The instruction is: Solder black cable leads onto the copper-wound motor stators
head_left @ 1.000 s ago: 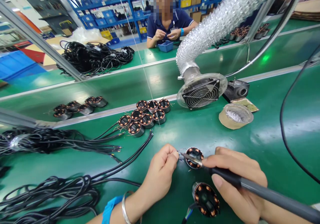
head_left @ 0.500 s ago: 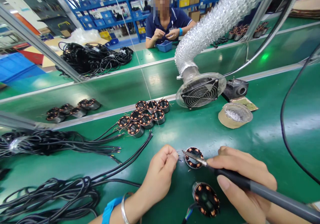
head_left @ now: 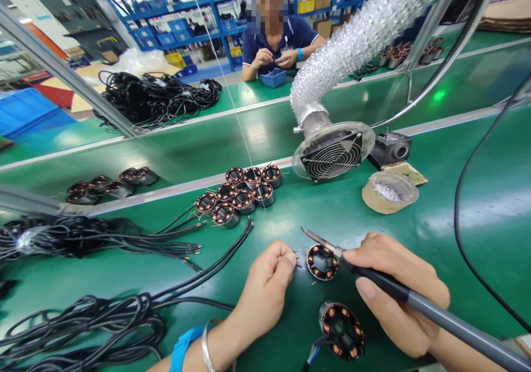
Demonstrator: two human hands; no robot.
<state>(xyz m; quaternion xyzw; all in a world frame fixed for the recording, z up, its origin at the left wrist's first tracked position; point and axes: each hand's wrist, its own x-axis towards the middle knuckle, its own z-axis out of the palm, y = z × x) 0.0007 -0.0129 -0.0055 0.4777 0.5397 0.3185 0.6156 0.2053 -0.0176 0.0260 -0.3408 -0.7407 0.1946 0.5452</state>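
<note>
While the left hand (head_left: 267, 283) pinched thin wires (head_left: 299, 267) beside a coil ring (head_left: 322, 275), the right hand (head_left: 418, 272) gripped a soldering iron (head_left: 448, 318); steady wires, brief contact seemed best.

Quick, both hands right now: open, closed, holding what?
Left hand: closed, fingertips pinching thin wires.
Right hand: closed around the soldering iron.

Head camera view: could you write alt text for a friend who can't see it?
A person's right hand holds a soldering iron, its tip near a copper-wound ring on a green bench, while the left hand pinches thin wires beside that ring. Behind them are more rings and a silver duct.
</note>
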